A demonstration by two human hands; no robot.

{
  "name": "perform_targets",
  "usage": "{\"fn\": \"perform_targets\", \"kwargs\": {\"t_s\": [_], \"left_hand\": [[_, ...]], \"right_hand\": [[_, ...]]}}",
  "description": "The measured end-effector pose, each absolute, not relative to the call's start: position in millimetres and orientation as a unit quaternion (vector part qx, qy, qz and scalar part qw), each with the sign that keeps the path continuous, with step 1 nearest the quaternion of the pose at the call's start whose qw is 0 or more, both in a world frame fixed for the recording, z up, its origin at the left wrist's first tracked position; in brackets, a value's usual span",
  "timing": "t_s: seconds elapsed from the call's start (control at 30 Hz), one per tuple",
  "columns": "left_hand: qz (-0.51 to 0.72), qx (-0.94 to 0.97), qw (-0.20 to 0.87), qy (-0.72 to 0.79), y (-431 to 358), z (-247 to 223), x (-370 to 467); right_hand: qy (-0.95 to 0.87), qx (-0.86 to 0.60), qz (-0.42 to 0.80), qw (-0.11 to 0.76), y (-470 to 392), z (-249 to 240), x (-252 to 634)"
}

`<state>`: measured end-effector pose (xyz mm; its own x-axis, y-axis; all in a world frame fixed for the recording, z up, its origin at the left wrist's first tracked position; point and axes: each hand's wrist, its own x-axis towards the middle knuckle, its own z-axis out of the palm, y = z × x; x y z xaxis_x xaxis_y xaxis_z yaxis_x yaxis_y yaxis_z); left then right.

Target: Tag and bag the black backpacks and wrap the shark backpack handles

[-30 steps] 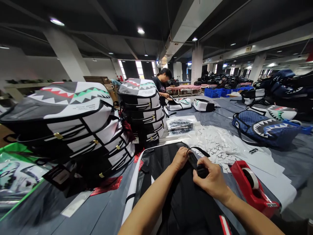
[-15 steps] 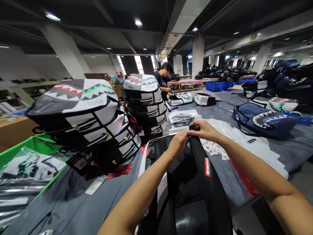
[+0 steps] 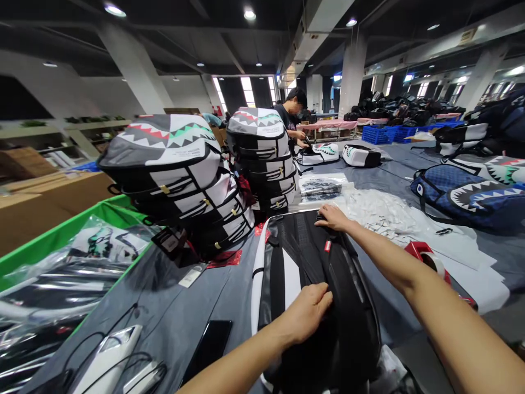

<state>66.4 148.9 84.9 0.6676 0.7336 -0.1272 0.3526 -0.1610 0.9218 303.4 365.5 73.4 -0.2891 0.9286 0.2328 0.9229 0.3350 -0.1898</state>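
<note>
Directly before you, the black backpack lies strap-side up on the counter, a phone at its 8 o'clock. Your left hand curls its fingers over the middle; your right hand bends its fingers at the 12 o'clock edge. Whether either grips, I cannot tell. Beyond, 2 stacks of bags stand at 10 and 11 o'clock.

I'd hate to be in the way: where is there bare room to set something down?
Bare grey cloth shows between the blue bag and the far black-and-white bag, with a narrow strip between the phone and the nearest backpack. It's crowded around the stacked backpacks and the heap of white pieces.
</note>
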Motion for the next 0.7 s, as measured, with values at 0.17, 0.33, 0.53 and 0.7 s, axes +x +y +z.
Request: {"fn": "perform_targets", "kwargs": {"t_s": [0.17,0.33,0.53,0.7], "left_hand": [[0.231,0.767,0.385,0.458,218.9,98.9,13.4],[0.265,0.738,0.108,0.611,355.1,61.6,-15.9],[0.271,0.795,0.076,0.537,408.1,25.5,15.4],[0.349,0.803,0.008,0.484,369.9,2.6,16.4]], "right_hand": [[-0.801,-0.570,0.037,0.180,383.1,45.0,300.8],[-0.827,-0.527,0.043,0.193,397.5,37.3,303.2],[-0.821,-0.463,-0.013,0.334,385.4,10.7,298.8],[-0.796,-0.481,-0.043,0.364,354.5,-6.1,285.4]]}}
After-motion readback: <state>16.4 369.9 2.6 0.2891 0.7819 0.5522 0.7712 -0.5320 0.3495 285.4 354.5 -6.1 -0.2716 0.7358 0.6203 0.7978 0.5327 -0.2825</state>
